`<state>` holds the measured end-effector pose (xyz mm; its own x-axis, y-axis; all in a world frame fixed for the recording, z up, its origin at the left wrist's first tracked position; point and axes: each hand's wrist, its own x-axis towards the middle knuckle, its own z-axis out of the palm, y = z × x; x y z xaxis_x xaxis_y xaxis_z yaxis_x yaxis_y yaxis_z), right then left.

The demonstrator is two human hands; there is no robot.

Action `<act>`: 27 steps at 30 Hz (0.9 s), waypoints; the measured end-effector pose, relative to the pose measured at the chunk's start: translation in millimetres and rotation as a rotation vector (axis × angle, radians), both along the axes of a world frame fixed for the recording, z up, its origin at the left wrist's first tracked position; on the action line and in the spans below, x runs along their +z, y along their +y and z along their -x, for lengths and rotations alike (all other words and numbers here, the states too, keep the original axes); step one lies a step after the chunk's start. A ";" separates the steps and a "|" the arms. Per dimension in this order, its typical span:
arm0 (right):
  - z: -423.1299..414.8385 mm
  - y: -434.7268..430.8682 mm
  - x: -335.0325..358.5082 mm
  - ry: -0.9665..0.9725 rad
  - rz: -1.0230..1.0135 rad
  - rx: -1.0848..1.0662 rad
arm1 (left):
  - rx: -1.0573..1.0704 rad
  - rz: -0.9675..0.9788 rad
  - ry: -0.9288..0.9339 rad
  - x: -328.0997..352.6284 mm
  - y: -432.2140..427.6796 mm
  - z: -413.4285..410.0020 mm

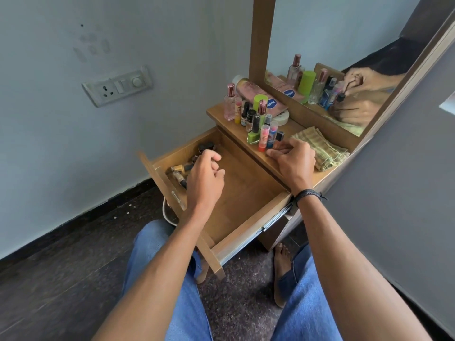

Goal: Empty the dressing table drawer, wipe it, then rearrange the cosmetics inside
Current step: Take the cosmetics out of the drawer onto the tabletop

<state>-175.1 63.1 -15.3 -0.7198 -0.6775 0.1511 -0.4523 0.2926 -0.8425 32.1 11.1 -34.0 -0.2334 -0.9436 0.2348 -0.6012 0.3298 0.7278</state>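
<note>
Head view: 1 drawer [246, 190] pulled open. ~5 drawer cosmetics [182, 169] lie in its far-L corner, partly hidden by L hand [205, 174], whose fingers are loosely curled w/ nothing seen held. ~14 tabletop cosmetics [256, 114] stand beside 1 folded cloth [320, 148]. R hand [294, 159] is curled, tips on tabletop [298, 126] beside black-capped bottle [279, 136]; can't tell if gripping.

Open drawer [248, 193], cosmetics [256, 119] atop dressing table [216, 111]

A grey wall switch plate [117, 86] with a socket, switches and a round dial sits on the pale blue-grey wall [49, 131] to my left, above a black skirting strip [73, 217]. Below me are dark speckled stone floor [61, 279], my blue denim jeans [187, 303] and one bare foot [282, 274]. A wood-framed mirror [344, 45] stands along the worktop's [218, 113] back edge.
</note>
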 end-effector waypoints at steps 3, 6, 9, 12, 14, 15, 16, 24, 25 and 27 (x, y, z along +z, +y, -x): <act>-1.5 1.6 0.4 -0.001 0.007 0.002 | 0.038 -0.055 -0.292 -9.3 -17.5 -28.8; -5.1 4.3 0.9 -0.007 0.040 0.010 | -0.032 -0.123 -0.612 -8.7 -36.4 -38.6; -7.7 6.1 -1.3 0.014 0.057 -0.007 | -0.117 -0.141 -0.816 -2.2 -52.3 -42.9; -8.8 7.3 -2.2 0.038 0.046 -0.038 | -0.146 -0.117 -0.941 -2.7 -64.5 -53.3; -9.4 7.1 -1.7 0.050 0.040 -0.042 | -0.158 -0.074 -1.018 -4.3 -65.5 -57.3; -9.4 7.0 -1.5 0.052 0.036 -0.041 | -0.164 -0.059 -1.046 -5.2 -64.6 -57.4; -9.5 6.9 -1.0 0.052 0.032 -0.039 | -0.171 -0.052 -1.065 -5.7 -63.8 -56.7; -9.8 7.2 2.0 0.054 0.026 -0.033 | -0.161 -0.019 -1.128 -10.0 -63.8 -54.8; -10.1 7.3 2.5 0.065 0.025 -0.036 | -0.162 -0.012 -1.127 -10.5 -62.9 -55.1; -10.5 7.4 2.9 0.081 0.022 -0.042 | -0.168 0.000 -1.128 -11.3 -61.9 -55.7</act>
<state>-164.6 70.5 -12.5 -0.7324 -0.6429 0.2244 -0.5067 0.2944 -0.8103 87.8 -50.7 -45.2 -0.4345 -0.8806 -0.1890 -0.8611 0.4677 -0.1992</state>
